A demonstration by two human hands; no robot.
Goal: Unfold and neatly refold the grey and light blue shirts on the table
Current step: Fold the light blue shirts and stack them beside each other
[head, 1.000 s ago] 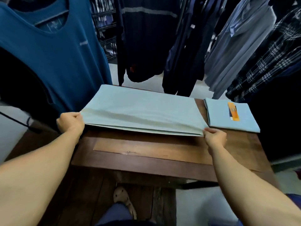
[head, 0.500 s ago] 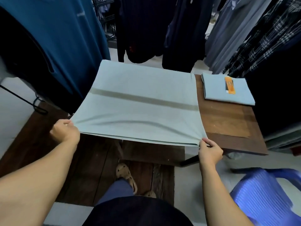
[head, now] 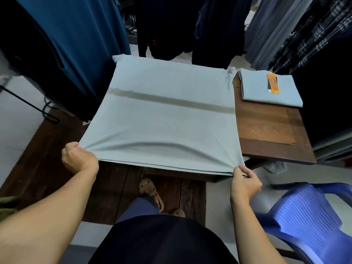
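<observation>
Grey and taut, the unfolded shirt [head: 167, 119] lay over the left part of the wooden table [head: 266, 130], its hem at the near edge. The left hand [head: 79, 159] gripped the near left corner in curled fingers. The right hand [head: 244, 182] pinched the near right corner between thumb and fingers. A folded light blue shirt [head: 255, 88] with an orange tag [head: 272, 83] lay at the table's far right. A blue plastic chair [head: 308, 216] stood nearby.
</observation>
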